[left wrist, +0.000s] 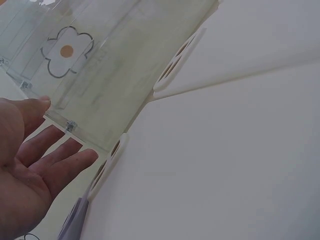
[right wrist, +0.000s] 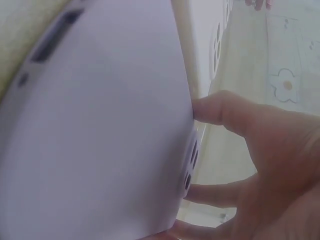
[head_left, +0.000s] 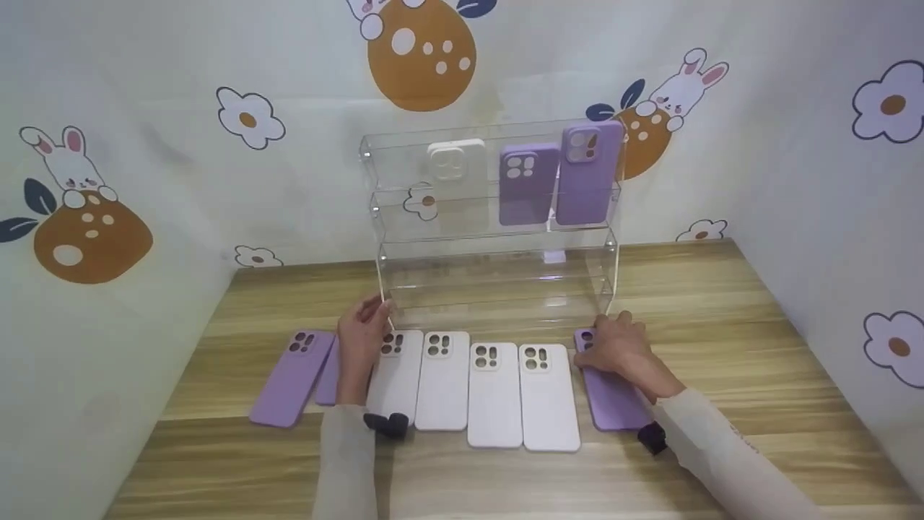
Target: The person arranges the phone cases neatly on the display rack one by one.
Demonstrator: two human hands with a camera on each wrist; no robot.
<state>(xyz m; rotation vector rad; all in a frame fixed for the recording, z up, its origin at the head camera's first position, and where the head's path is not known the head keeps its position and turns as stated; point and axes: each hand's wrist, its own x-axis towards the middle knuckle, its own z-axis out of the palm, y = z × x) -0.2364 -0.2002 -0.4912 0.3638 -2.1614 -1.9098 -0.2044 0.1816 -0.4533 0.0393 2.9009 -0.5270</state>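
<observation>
Nearest in, four white cases [head_left: 494, 404] lie in a row on the counter [head_left: 722, 361] between the person's two hands, camera cutouts on the far end; the right hand [head_left: 621, 347] has a purple case [head_left: 610, 401] by its upper part, thumb on the inner long edge and fingers over the far end; can't really tell if it's lifted at all. Left of the left hand [head_left: 361, 336] there's a slanted purple case [head_left: 292, 383], plus another purple one [head_left: 327, 379] half hidden by that hand; the left hand itself is loose, thumb and fingers apart around the near left edge of a clear tiered stand [head_left: 498, 271]. Up top, beyond both hands, the stand carries a white case [head_left: 462, 188] and two purple ones [head_left: 588, 173]; past that, a bunny-print backdrop [head_left: 303, 188].
</observation>
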